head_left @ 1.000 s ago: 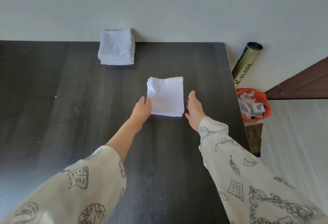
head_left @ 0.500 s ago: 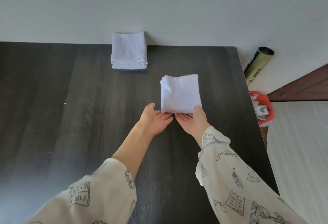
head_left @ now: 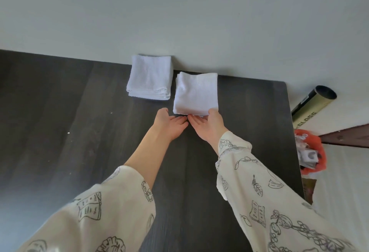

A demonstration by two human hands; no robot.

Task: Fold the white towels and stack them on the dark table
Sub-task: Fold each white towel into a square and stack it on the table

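Head view, right hand palm-up holding folded white towel just beside towel stack at dark table far edge, left hand open and relaxed, orange bag holding crumpled paper off the table's right side

Right hand holding folded towel, left hand open beside, stack near

Towel stack beside wall

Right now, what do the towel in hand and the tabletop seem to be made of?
Held towel: looks like white terry cotton, matte, with a nubby pile and soft layered edges. Table: dark wood or wood-look laminate, low sheen, with long grain streaks; which of the two I cannot tell.
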